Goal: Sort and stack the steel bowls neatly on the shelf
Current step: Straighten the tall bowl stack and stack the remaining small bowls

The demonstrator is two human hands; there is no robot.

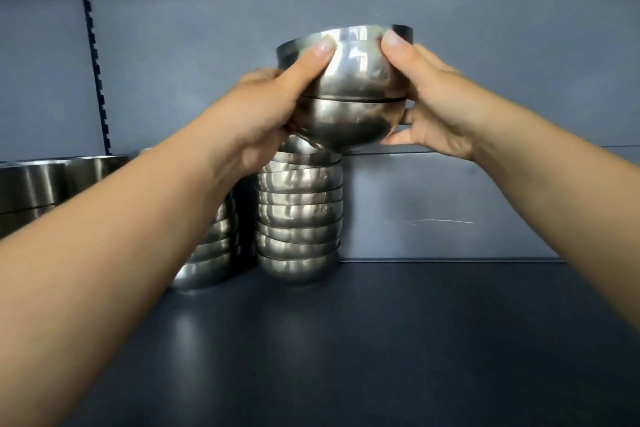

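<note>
Both hands (left hand (263, 114), right hand (433, 104)) clasp nested bowls (349, 94) above the stack (299, 215).

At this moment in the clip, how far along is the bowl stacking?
Done: two tall stacks of bowls stand on the shelf, the middle stack and a left stack partly hidden by the forearm. In hand: the left hand and right hand grip a nested pair of bowls just above the middle stack. Left: setting the pair down; the middle stack looks slightly uneven.
</note>
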